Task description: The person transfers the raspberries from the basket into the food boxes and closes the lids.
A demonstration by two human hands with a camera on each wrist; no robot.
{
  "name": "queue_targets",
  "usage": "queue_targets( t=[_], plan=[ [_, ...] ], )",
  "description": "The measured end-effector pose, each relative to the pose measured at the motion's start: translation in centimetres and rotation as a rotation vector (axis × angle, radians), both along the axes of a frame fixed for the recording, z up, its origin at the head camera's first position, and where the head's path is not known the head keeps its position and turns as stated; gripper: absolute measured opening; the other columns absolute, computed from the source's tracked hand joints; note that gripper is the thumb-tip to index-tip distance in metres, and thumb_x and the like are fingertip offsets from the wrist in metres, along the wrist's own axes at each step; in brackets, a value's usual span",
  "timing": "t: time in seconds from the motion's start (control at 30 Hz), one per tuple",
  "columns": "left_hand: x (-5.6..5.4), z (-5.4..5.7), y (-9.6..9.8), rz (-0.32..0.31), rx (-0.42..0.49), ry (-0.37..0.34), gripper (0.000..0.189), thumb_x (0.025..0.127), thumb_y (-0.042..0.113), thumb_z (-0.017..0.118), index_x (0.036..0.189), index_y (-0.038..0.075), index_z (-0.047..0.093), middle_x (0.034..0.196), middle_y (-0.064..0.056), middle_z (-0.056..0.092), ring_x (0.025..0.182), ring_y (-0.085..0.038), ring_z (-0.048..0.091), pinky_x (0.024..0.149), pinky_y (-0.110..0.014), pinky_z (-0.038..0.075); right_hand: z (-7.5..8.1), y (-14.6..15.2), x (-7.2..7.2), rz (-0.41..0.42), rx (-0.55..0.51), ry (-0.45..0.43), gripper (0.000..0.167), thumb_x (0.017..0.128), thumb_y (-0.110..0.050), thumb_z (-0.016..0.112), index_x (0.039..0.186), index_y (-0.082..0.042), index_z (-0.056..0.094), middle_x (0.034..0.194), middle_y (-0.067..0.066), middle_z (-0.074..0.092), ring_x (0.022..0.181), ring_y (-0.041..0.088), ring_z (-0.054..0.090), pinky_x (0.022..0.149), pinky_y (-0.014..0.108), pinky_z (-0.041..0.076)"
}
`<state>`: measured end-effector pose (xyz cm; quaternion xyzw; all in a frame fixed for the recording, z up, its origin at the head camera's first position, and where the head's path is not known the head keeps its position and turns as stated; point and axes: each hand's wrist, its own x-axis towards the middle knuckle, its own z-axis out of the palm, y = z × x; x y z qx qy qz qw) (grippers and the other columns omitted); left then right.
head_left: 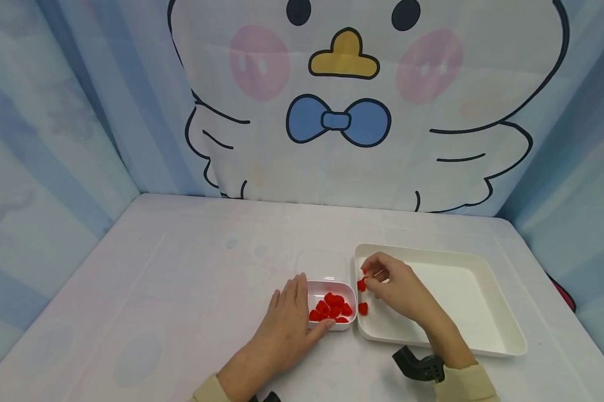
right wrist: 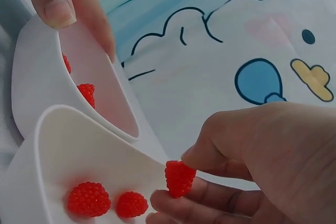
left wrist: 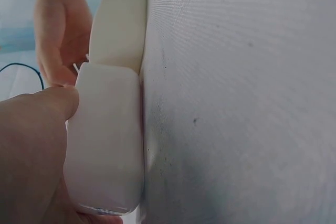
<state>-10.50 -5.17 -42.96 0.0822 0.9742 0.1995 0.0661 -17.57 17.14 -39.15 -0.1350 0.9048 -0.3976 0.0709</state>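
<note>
My left hand (head_left: 284, 329) holds the left end of a small white box (head_left: 352, 287), its thumb on the near rim and its fingers at the far side. Several red raspberries (head_left: 334, 306) lie inside the box. Over the left end of a large cream tray (head_left: 452, 329), my right hand (head_left: 399, 287) pinches one raspberry (right wrist: 179, 178) between thumb and fingers. Below it in the right wrist view, two more raspberries lie in the tray, a larger one (right wrist: 88, 199) and a smaller one (right wrist: 132, 204).
A clear lid (head_left: 322, 265) stands out behind the box. The tray sits right beside the box on the white tabletop (head_left: 181, 268). Printed curtains (head_left: 55, 111) enclose the table at the back and sides.
</note>
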Motion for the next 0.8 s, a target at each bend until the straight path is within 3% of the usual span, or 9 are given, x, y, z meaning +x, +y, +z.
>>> queue_targets(
  t=[0.4, 0.8],
  plan=[
    [0.08, 0.05, 0.07, -0.009, 0.007, 0.013, 0.097, 0.089, 0.063, 0.058, 0.154, 0.0, 0.022, 0.158, -0.019, 0.033, 0.146, -0.037, 0.032, 0.117, -0.058, 0.03, 0.76, -0.1, 0.61, 0.018, -0.073, 0.031, 0.021, 0.093, -0.008, 0.061, 0.114, -0.005, 0.061, 0.099, 0.006, 0.066, 0.089, 0.019, 0.062, 0.068, 0.021, 0.057],
    [0.13, 0.02, -0.11, -0.019, 0.016, 0.031, 0.097, 0.091, 0.063, 0.056, 0.154, -0.001, 0.021, 0.157, -0.02, 0.033, 0.146, -0.037, 0.032, 0.117, -0.058, 0.03, 0.62, -0.92, 0.89, 0.091, -0.147, 0.012, 0.017, 0.093, -0.007, 0.062, 0.111, -0.005, 0.061, 0.097, 0.006, 0.066, 0.086, 0.02, 0.063, 0.068, 0.028, 0.059]
  ],
)
